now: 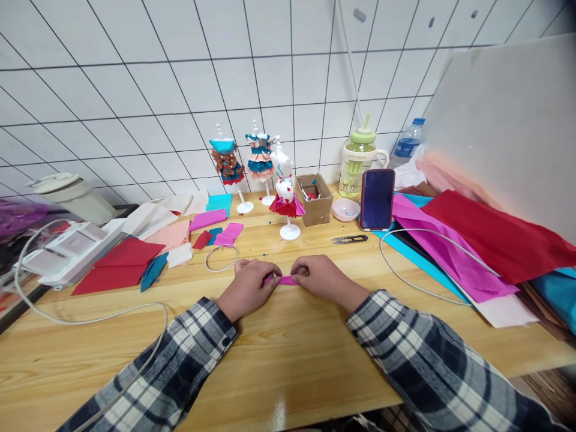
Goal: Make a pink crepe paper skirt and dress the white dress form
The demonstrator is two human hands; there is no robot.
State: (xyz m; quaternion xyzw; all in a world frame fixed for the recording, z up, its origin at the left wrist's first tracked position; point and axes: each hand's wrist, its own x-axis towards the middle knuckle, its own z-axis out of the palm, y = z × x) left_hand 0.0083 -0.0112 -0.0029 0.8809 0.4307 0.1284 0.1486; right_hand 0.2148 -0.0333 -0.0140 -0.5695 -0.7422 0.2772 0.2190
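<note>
Narrow magenta strip (287, 280) lies squarely between the two hands, low at the surface of the wooden table (279, 342); whether it touches the wood cannot be told. Long axis runs left to right, across the person's front, so one end falls to each side. Left hand (251, 288) pinches the left end between thumb and fingers, its tip partly covered by them. Right hand (320, 279) grips the right end, thumb against a bent forefinger, the other fingers curled under. Neither hand is nearer: both are on the strip, a short bare span showing between them. The key relation, as judged here, is that span, with the hands facing each other along its line. Beyond the strip, almost straight ahead and well apart from it, stands a white dress form (284, 189) in a red and magenta skirt. Thin pale ring (220, 271) lies near the left hand, on its far side; small snips (350, 239) rest beyond the right.
</note>
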